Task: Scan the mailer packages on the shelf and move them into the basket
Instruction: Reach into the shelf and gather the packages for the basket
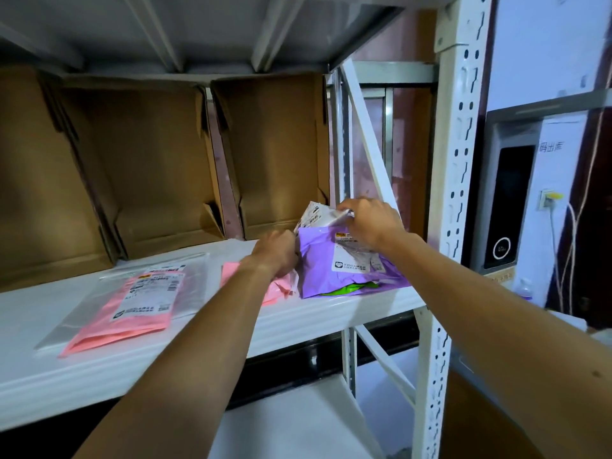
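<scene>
On the white shelf [185, 346] a purple mailer [334, 276] with a white label lies at the right end, a green edge showing beneath it. Behind it stands a white mailer [316, 215] with barcodes. My right hand [369, 221] pinches the top edge of that white mailer. My left hand [276, 253] grips the left edge of the purple mailer, over a pink mailer [275, 289] that is mostly hidden under my forearm. Further left lie a pink labelled mailer [132, 306] and a clear mailer [195, 270] under it. No basket or scanner is in view.
Two open cardboard boxes [159, 167] [278, 154] stand on their sides at the back of the shelf. A white perforated upright [453, 193] and a diagonal brace [367, 134] frame the right end. A wall device with a dark screen [506, 207] and cables hangs beyond.
</scene>
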`<state>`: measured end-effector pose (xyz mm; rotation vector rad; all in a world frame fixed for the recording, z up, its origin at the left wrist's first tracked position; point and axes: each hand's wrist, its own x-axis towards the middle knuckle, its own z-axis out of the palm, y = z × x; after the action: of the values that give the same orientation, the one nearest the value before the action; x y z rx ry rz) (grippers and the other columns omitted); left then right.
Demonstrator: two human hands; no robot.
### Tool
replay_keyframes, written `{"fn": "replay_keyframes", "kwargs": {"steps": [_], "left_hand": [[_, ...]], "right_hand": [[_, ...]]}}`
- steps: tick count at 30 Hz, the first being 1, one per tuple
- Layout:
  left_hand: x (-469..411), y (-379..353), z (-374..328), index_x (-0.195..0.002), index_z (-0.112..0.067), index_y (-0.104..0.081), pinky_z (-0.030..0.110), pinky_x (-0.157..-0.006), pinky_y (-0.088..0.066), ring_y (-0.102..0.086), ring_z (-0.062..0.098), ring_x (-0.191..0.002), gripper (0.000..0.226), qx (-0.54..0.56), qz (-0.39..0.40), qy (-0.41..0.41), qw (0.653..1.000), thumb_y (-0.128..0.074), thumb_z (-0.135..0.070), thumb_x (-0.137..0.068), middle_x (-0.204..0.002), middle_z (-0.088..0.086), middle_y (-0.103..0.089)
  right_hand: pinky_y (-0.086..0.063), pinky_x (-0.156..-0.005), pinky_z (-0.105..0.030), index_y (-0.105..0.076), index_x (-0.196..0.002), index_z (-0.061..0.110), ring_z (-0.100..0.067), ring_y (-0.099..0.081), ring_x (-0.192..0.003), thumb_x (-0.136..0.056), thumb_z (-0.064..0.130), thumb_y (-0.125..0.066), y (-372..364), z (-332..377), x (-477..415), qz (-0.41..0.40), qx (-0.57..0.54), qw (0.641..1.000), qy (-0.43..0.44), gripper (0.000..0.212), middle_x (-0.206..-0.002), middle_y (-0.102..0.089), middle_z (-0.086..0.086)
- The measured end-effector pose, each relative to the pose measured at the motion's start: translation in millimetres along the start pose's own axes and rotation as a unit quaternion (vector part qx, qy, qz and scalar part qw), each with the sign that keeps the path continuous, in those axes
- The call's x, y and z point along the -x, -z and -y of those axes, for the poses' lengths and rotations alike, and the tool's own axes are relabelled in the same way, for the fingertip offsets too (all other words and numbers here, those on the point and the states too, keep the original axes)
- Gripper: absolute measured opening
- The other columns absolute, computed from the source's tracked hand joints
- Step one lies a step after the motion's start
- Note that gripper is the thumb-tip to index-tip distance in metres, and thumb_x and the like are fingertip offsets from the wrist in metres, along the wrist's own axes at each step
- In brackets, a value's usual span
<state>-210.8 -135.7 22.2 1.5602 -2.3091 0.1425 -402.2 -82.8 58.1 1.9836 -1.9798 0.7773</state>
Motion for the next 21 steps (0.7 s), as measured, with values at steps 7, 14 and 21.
{"fn": "replay_keyframes", "kwargs": {"steps": [7,14,21], "left_hand": [[-1.1,8.0,2.0,-0.110,-0.005,-0.067,0.041,-0.088,-0.046,-0.058,0.044,-0.109,0.026,0.029,-0.067,0.042,0.996,-0.052,-0.012,-0.091,-0.116,0.025,-0.063],[13.6,39.9,45.3,-0.112,-0.012,-0.068,0.043,-0.083,-0.046,-0.059,0.042,-0.101,0.036,0.001,-0.142,0.060,0.988,-0.044,-0.004,-0.086,-0.108,0.019,-0.067],[69.3,78.4,88.2,-0.130,-0.011,-0.065,0.041,-0.097,-0.048,-0.059,0.033,-0.113,0.042,-0.007,-0.188,0.037,0.981,-0.060,-0.005,-0.088,-0.126,0.012,-0.064]], "right_hand": [[-0.053,-0.086,-0.035,-0.066,-0.127,0.024,-0.030,-0.065,-0.102,-0.103,0.016,-0.043,-0.9,15.4,-4.1,-0.054,-0.098,0.994,-0.006,0.034,-0.118,-0.069,-0.013],[-0.054,-0.094,-0.042,-0.066,-0.127,0.025,-0.032,-0.065,-0.107,-0.100,0.020,-0.047,7.1,55.8,-5.4,-0.072,-0.156,0.985,0.020,0.034,-0.118,-0.071,-0.010],[-0.051,-0.092,-0.042,-0.053,-0.136,0.034,-0.035,-0.061,-0.108,-0.096,0.029,-0.040,5.9,114.6,21.1,-0.040,-0.202,0.978,0.034,0.042,-0.125,-0.067,-0.008]]}}
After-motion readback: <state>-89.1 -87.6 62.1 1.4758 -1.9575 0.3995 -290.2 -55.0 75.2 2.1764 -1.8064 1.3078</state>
